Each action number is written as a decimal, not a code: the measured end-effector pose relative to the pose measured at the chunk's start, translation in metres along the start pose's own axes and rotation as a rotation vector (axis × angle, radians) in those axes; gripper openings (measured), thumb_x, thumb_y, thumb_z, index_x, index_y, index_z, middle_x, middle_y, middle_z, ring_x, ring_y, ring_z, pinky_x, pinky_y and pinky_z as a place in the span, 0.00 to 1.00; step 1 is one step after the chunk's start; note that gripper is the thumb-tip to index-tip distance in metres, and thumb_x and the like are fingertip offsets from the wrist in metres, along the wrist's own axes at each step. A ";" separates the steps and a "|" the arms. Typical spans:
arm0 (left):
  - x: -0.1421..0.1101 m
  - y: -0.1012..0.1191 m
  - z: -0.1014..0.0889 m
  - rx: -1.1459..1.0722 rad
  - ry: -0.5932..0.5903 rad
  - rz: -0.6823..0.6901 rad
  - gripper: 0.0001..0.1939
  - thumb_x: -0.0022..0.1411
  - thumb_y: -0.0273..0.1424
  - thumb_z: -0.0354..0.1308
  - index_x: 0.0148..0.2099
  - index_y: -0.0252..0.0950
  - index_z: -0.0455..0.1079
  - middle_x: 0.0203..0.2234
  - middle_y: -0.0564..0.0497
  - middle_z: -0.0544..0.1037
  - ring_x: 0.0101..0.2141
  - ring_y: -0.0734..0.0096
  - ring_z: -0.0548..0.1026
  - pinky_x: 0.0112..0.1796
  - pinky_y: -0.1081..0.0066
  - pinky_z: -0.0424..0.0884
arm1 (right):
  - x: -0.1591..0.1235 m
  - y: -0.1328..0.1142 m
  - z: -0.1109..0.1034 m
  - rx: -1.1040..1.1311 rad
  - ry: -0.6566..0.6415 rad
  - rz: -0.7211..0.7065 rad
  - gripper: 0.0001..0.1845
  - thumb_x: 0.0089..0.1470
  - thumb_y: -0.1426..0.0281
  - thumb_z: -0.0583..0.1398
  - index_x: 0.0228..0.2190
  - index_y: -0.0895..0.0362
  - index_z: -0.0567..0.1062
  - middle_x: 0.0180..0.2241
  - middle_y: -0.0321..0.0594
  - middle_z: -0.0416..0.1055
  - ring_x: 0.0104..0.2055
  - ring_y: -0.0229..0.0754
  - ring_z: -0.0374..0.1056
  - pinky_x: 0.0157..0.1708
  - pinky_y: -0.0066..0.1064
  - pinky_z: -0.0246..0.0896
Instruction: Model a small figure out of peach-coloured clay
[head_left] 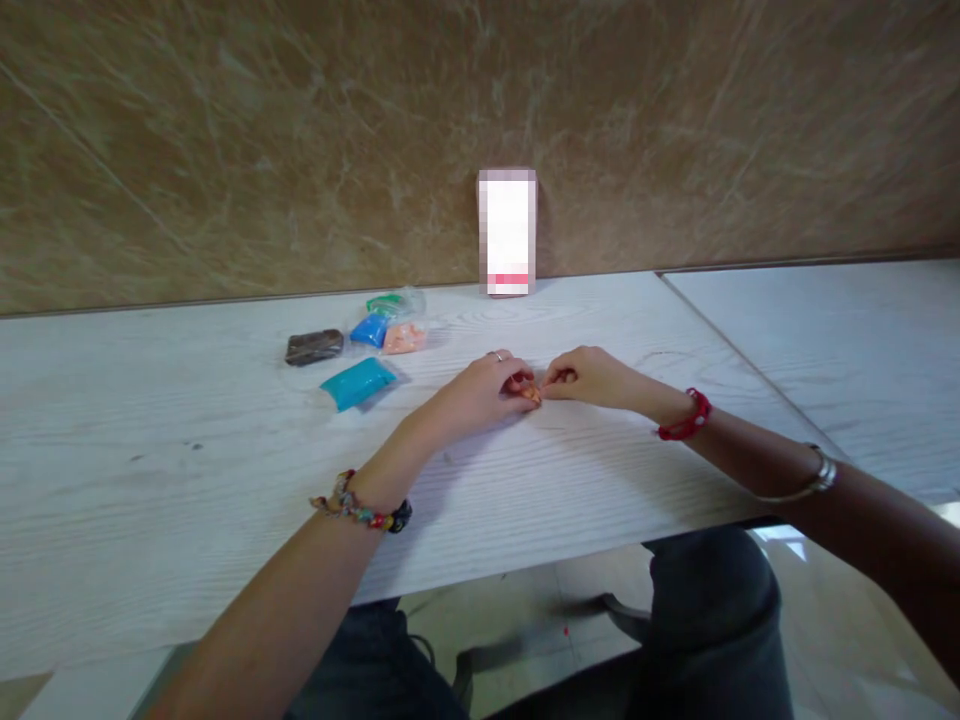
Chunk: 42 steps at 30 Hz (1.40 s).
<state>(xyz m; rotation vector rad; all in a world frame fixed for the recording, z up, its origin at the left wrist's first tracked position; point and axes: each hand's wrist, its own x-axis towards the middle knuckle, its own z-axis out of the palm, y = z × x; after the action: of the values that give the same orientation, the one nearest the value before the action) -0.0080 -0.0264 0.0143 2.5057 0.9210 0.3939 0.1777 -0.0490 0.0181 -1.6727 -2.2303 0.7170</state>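
Observation:
My left hand (491,392) rests low over the table, its fingers and thumb closed around a small orange lump of what looks like modelling clay (532,394). From the other side my right hand (585,376) meets it, thumb and forefinger pinched at the lump's right edge. Most of the lump is hidden by the fingers. To the left lie clear packets of coloured clay: a teal packet (360,384), a brown packet (314,347), a blue packet (370,330), a peach packet (405,338) and a green packet (385,304).
A phone (508,232) with a blurred bright screen leans upright against the brown marbled wall (300,150). The pale wood-grain table (187,520) has a seam (750,345) on the right. Its front edge runs just above my legs (712,620).

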 end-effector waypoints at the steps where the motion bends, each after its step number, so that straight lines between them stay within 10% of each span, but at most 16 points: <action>1: 0.000 -0.001 -0.002 -0.014 -0.008 -0.022 0.16 0.53 0.35 0.58 0.43 0.33 0.70 0.32 0.49 0.71 0.34 0.70 0.68 0.36 0.70 0.65 | 0.001 0.000 -0.001 0.006 -0.024 -0.008 0.10 0.45 0.68 0.59 0.28 0.59 0.79 0.22 0.36 0.72 0.24 0.32 0.60 0.24 0.25 0.50; 12: 0.000 -0.008 -0.005 -0.088 -0.075 -0.096 0.09 0.50 0.32 0.57 0.34 0.32 0.71 0.25 0.51 0.70 0.28 0.74 0.67 0.28 0.75 0.61 | 0.012 -0.008 -0.012 -0.003 -0.179 -0.075 0.16 0.52 0.67 0.53 0.28 0.63 0.78 0.22 0.39 0.70 0.24 0.32 0.58 0.24 0.25 0.50; 29: 0.001 -0.007 -0.004 -0.104 -0.095 -0.121 0.12 0.51 0.33 0.56 0.36 0.31 0.71 0.29 0.48 0.76 0.30 0.71 0.71 0.31 0.74 0.63 | 0.017 -0.018 -0.011 -0.139 -0.152 -0.291 0.11 0.53 0.73 0.53 0.30 0.61 0.75 0.31 0.41 0.73 0.32 0.34 0.63 0.33 0.25 0.53; 42: 0.001 -0.006 -0.004 -0.074 -0.069 -0.143 0.13 0.51 0.37 0.55 0.33 0.32 0.70 0.27 0.49 0.75 0.27 0.72 0.71 0.28 0.74 0.62 | 0.015 -0.021 -0.002 -0.072 0.010 -0.192 0.07 0.49 0.75 0.56 0.27 0.61 0.75 0.27 0.38 0.72 0.29 0.33 0.63 0.30 0.24 0.52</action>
<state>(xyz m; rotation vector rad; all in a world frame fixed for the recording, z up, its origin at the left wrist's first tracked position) -0.0120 -0.0205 0.0146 2.3544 1.0311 0.2892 0.1572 -0.0391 0.0295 -1.4620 -2.3946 0.5856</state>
